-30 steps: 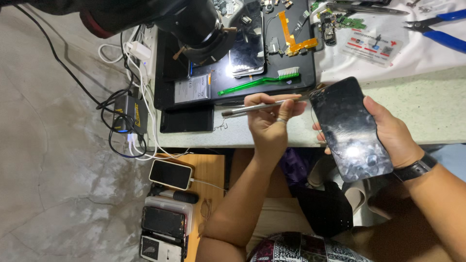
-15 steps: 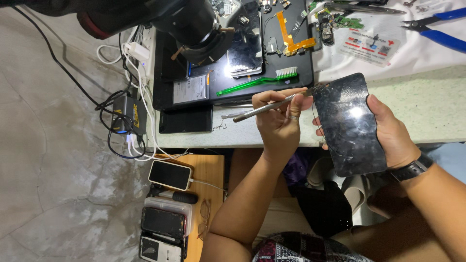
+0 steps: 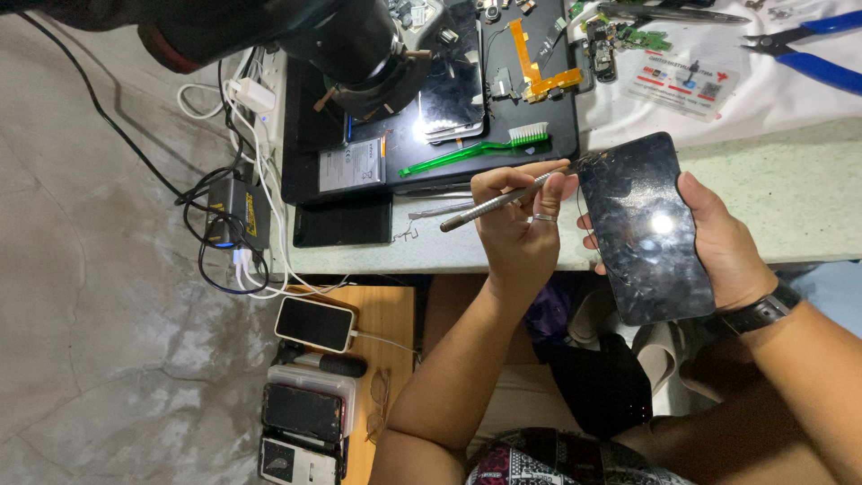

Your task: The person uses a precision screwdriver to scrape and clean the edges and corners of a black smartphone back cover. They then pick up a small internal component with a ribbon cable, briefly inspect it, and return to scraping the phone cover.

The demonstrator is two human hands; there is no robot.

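Observation:
My right hand (image 3: 727, 247) grips a black phone with a cracked screen (image 3: 646, 224), held over the front edge of the pale green workbench (image 3: 790, 198). My left hand (image 3: 516, 229), with a ring on one finger, pinches a thin metal prying tool (image 3: 489, 205). The tool's tip touches the phone's upper left corner. A dark watch (image 3: 763, 313) is on my right wrist.
A black work mat (image 3: 548, 126) holds a green toothbrush (image 3: 467, 154), an opened phone, an orange flex cable (image 3: 534, 63) and a battery (image 3: 352, 166). A microscope head (image 3: 359, 45) hangs over it. Blue pliers (image 3: 808, 54) lie far right. Cables, a charger, and several phones on a wooden stool (image 3: 395, 314) lie left.
My left hand has tilted the metal tool, raising its tip to the phone's upper left corner. The phone has shifted slightly up and turned more upright in my right hand.

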